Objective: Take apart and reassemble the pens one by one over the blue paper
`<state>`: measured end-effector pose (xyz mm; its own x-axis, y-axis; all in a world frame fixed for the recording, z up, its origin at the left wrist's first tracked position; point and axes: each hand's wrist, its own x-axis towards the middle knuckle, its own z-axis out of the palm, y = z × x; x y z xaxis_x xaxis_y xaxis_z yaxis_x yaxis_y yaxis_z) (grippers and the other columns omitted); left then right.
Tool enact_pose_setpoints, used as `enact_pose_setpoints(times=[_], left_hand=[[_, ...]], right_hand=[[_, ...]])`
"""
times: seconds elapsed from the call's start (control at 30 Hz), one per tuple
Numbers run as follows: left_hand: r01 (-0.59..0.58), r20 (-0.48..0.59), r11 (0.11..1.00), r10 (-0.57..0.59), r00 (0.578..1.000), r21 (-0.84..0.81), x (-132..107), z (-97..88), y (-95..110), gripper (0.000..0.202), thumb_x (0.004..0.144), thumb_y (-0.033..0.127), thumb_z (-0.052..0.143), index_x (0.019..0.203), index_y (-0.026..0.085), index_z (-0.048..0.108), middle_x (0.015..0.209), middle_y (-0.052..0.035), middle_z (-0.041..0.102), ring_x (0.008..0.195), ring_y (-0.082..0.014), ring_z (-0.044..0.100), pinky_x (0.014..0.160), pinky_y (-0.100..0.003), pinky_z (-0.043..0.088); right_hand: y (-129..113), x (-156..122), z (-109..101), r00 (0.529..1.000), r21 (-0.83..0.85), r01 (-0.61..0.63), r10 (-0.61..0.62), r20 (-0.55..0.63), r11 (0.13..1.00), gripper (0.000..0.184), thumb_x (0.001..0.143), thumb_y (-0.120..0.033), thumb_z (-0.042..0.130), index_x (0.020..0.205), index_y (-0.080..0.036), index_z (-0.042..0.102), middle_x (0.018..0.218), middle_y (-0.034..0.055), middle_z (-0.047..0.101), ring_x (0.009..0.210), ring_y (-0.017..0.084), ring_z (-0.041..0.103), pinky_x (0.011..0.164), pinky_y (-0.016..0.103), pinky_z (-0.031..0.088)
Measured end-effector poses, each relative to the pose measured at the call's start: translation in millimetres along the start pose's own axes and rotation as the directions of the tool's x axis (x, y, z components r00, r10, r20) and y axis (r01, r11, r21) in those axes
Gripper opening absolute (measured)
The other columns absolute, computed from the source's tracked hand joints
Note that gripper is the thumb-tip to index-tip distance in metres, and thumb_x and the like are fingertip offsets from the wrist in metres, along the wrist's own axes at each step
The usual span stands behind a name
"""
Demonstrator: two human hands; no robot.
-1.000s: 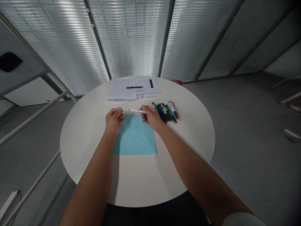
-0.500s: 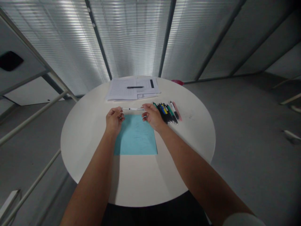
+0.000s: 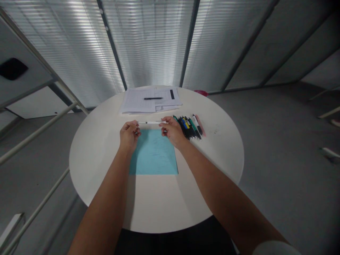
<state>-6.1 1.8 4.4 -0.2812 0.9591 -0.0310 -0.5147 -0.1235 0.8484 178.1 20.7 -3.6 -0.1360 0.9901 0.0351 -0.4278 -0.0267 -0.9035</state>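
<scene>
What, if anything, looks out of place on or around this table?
Small dark specks dot the white table right of the row of pens, where the surface is otherwise pale; they are too small to identify. The papers at the far edge are stacked unevenly, with a lone black pen on top.

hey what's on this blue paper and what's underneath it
Small dark marks show on the blue paper, too faint to read. Your left hand and right hand hide its far corners. Whatever lies beneath it is covered; the white tabletop shows around it.
</scene>
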Motion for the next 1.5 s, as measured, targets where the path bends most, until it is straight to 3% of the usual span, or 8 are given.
enact_pose_setpoints(times=[0.17,0.4,0.6,0.87,1.0,1.1,1.27,1.5], left_hand=[[0.009,-0.003,1.000,-0.009,1.000,-0.002,-0.6,0.7,0.2,0.031,0.063,0.031,0.083,0.068,0.018,0.056,0.071,0.0019,0.055,0.053,-0.0069,0.049,0.045,-0.020,0.037],[0.004,-0.036,1.000,-0.005,0.999,-0.027,-1.1,-0.4,3.0,0.035,0.060,0.034,0.085,0.072,0.019,0.056,0.071,0.0025,0.055,0.053,-0.0074,0.050,0.046,-0.020,0.037],[-0.031,-0.119,0.999,0.029,0.993,-0.016,1.2,-3.1,5.2,0.037,0.057,0.036,0.083,0.074,0.020,0.055,0.073,0.0020,0.056,0.054,-0.0083,0.051,0.046,-0.021,0.038],[-0.066,-0.231,0.998,0.068,0.971,0.013,6.1,-7.1,5.4,0.027,0.062,0.028,0.075,0.074,0.021,0.052,0.073,0.0030,0.056,0.052,-0.0072,0.052,0.046,-0.022,0.038],[-0.111,-0.193,0.989,0.129,0.973,0.102,6.8,-6.0,0.2,0.023,0.063,0.027,0.072,0.072,0.020,0.053,0.069,0.0034,0.057,0.049,-0.0076,0.050,0.045,-0.023,0.038],[-0.166,-0.178,0.963,0.205,0.962,0.212,8.7,-7.7,-5.5,0.018,0.066,0.027,0.070,0.072,0.020,0.055,0.061,0.0047,0.054,0.045,-0.0080,0.047,0.044,-0.022,0.036],[-0.265,-0.077,0.835,0.342,0.937,0.482,10.2,-11.3,-12.6,0.015,0.073,0.029,0.069,0.075,0.019,0.058,0.056,0.0056,0.053,0.042,-0.0079,0.047,0.044,-0.022,0.037],[-0.279,-0.058,0.814,0.356,0.933,0.510,9.3,-11.5,-13.5,0.014,0.076,0.028,0.069,0.077,0.018,0.059,0.057,0.0047,0.055,0.043,-0.0082,0.048,0.045,-0.021,0.037]], right_hand=[[-0.8,0.3,-1.2,0.999,0.020,-0.030,0.030,-0.018,0.999,0.021,0.059,-0.018,0.067,0.069,-0.022,0.049,0.056,-0.0088,0.049,0.052,0.008,0.050,0.046,0.019,0.040],[-6.5,0.7,-3.4,0.993,0.161,-0.045,0.062,-0.103,0.986,0.030,0.060,-0.021,0.070,0.084,-0.024,0.052,0.061,-0.0099,0.050,0.054,0.008,0.051,0.046,0.019,0.039],[-5.9,3.3,-3.2,0.967,0.124,0.075,-0.042,-0.250,0.989,0.036,0.062,-0.026,0.073,0.093,-0.025,0.053,0.067,-0.0097,0.054,0.052,0.007,0.049,0.043,0.019,0.038],[1.0,9.5,-9.1,0.902,-0.105,0.216,-0.239,-0.359,0.971,0.020,0.072,-0.025,0.063,0.090,-0.023,0.054,0.064,-0.0093,0.049,0.047,0.005,0.045,0.042,0.018,0.038],[1.0,9.5,-7.7,0.887,-0.248,0.241,-0.317,-0.336,0.938,0.018,0.078,-0.030,0.061,0.093,-0.022,0.055,0.068,-0.0087,0.051,0.043,0.003,0.044,0.039,0.019,0.036],[-1.0,8.9,-6.1,0.874,-0.257,0.251,-0.332,-0.354,0.933,0.018,0.081,-0.032,0.061,0.094,-0.022,0.054,0.069,-0.0081,0.052,0.044,0.003,0.045,0.039,0.018,0.038],[-3.3,6.4,-3.6,0.873,-0.265,0.251,-0.336,-0.352,0.931,0.021,0.083,-0.032,0.061,0.101,-0.022,0.058,0.070,-0.0065,0.053,0.049,0.005,0.047,0.040,0.017,0.041],[-3.0,3.7,-2.6,0.873,-0.269,0.276,-0.358,-0.332,0.923,0.033,0.083,-0.040,0.066,0.110,-0.025,0.056,0.084,-0.0024,0.057,0.066,0.008,0.055,0.048,0.015,0.048]])
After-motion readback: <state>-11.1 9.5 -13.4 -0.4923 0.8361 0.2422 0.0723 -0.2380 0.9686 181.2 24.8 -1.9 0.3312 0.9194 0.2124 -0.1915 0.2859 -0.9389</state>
